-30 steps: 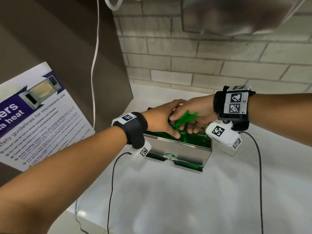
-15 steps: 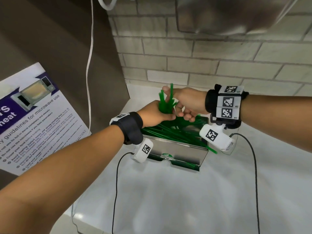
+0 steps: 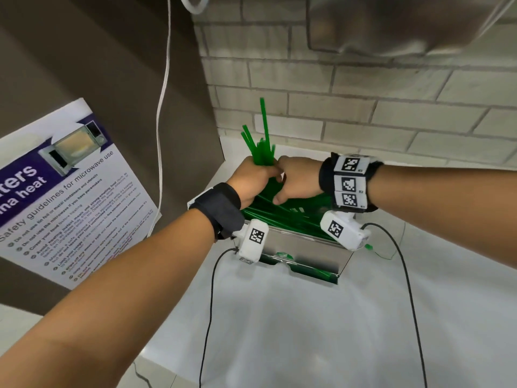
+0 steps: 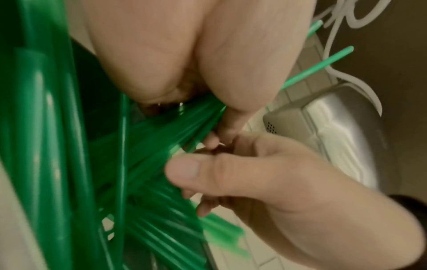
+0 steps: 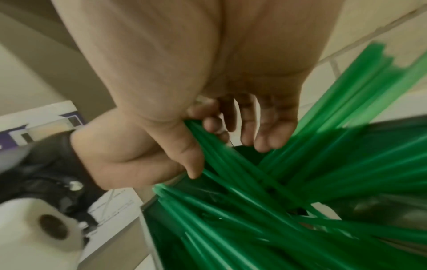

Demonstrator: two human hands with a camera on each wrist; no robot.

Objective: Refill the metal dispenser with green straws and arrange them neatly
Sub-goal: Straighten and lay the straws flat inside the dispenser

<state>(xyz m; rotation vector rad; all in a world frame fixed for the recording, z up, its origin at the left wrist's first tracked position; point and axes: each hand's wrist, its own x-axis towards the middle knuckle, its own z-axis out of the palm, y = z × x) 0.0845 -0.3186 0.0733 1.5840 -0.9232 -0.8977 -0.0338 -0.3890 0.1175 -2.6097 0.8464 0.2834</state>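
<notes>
The metal dispenser stands on the white counter, its open top full of loose green straws lying crosswise. My left hand grips a bundle of green straws above the dispenser's left end, their tips fanning upward toward the wall. My right hand is right beside it, thumb and curled fingers pinching the same straws lower down. In the left wrist view the left hand closes on the bundle. In the right wrist view the right hand has straws running between thumb and fingers. One straw end pokes out past the dispenser's right side.
A microwave safety poster leans at the left beside a brown panel. A white cable hangs down there. A steel appliance overhangs the brick wall. Black wrist cables trail over the white counter.
The bundle that both hands held low over the dispenser has been lifted and turned upright, its tips now higher. Both hands have risen and shifted slightly toward the wall.
</notes>
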